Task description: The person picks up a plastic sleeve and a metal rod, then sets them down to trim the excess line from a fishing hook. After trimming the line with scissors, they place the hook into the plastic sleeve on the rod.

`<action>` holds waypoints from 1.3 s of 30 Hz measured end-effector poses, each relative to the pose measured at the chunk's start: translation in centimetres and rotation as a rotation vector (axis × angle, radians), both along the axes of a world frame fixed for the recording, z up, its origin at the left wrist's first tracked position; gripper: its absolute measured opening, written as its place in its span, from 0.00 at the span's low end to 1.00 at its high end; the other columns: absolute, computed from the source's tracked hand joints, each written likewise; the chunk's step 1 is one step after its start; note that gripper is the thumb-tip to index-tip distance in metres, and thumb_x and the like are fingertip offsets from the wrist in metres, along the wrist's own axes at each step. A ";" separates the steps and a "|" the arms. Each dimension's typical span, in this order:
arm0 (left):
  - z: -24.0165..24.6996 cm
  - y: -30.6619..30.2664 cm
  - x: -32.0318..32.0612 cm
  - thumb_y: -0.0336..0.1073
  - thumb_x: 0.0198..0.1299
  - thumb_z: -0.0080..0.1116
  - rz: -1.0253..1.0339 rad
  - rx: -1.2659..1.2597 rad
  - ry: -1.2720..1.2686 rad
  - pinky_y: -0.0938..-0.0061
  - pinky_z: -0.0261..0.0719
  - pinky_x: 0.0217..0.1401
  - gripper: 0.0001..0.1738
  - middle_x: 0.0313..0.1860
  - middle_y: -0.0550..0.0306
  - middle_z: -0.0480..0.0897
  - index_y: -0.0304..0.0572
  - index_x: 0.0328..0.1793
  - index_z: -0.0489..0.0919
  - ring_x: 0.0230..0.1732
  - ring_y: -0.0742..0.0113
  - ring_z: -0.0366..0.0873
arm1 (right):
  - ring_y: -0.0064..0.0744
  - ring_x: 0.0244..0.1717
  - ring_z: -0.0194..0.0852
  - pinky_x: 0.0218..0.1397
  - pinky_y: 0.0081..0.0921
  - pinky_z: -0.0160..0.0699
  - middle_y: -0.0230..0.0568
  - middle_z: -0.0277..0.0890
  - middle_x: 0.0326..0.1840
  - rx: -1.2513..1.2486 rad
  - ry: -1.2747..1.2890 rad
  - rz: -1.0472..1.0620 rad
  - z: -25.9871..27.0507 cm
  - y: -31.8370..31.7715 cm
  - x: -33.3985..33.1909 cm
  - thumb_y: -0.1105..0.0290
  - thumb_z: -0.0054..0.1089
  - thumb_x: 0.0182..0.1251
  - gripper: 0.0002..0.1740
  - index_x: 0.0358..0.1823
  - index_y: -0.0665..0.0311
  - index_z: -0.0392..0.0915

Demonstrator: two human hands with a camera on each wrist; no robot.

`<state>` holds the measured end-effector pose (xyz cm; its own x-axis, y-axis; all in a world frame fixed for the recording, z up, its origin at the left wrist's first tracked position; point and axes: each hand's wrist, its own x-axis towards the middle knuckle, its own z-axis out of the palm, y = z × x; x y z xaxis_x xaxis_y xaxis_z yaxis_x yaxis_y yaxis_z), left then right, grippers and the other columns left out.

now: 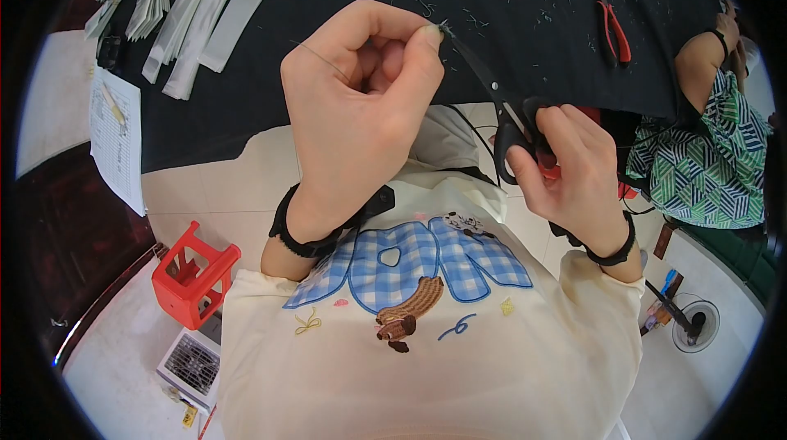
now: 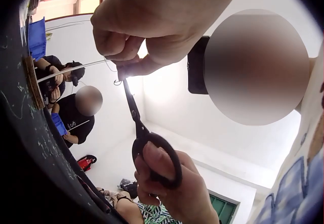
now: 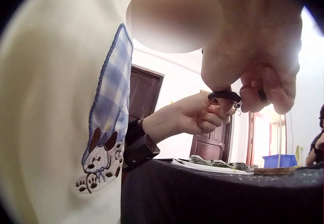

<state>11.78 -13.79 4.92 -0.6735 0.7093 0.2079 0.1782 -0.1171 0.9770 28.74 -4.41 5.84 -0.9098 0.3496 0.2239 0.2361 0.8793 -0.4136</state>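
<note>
scissors (image 1: 496, 89) sit raised, right hand (image 1: 574, 168) fingers clamped on them, tips at the tiny piece (image 1: 443, 26) left hand (image 1: 359, 104) pinches, i judge to steady it for cutting.

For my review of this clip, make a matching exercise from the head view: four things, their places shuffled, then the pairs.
Things
1. Black-handled metal scissors
2. Red-handled, pointed hand tool
3. Red plastic stool
4. White gridded paper sheet

Places
A. On the pale floor, lower left
B. At the left end of the black cloth
C. Gripped by the right hand
D. Lying on the black cloth, upper right

Pairs: 1-C, 2-D, 3-A, 4-B
</note>
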 end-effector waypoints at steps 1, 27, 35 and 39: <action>0.0 0.0 0.0 0.24 0.52 0.57 -0.001 -0.002 -0.007 0.92 0.52 0.17 0.02 0.16 0.71 0.70 0.33 0.29 0.77 0.17 0.90 0.60 | 0.33 0.18 0.61 0.18 0.25 0.60 0.39 0.63 0.16 -0.009 0.017 -0.007 -0.2 0.0 0.0 0.71 0.66 0.44 0.14 0.28 0.68 0.69; 0.1 -0.5 0.1 0.22 0.55 0.55 -0.035 -0.053 0.191 0.91 0.50 0.20 0.01 0.21 0.71 0.67 0.30 0.32 0.76 0.20 0.89 0.59 | 0.34 0.21 0.59 0.21 0.27 0.60 0.39 0.63 0.18 0.030 -0.087 -0.068 0.6 0.4 -0.3 0.70 0.66 0.41 0.16 0.28 0.67 0.69; -0.1 -0.4 0.0 0.21 0.54 0.55 -0.003 -0.017 0.334 0.91 0.47 0.19 0.01 0.20 0.70 0.65 0.31 0.32 0.75 0.19 0.90 0.56 | 0.34 0.18 0.58 0.19 0.27 0.58 0.38 0.61 0.15 -0.001 -0.082 0.004 1.1 1.0 0.1 0.70 0.67 0.40 0.16 0.29 0.67 0.69; -0.3 -0.4 -0.1 0.20 0.53 0.55 -0.004 -0.010 0.373 0.91 0.47 0.19 0.01 0.20 0.70 0.65 0.31 0.32 0.76 0.19 0.89 0.56 | 0.34 0.18 0.58 0.18 0.27 0.57 0.38 0.60 0.15 0.007 -0.080 0.018 1.3 1.1 0.2 0.69 0.67 0.41 0.16 0.28 0.67 0.69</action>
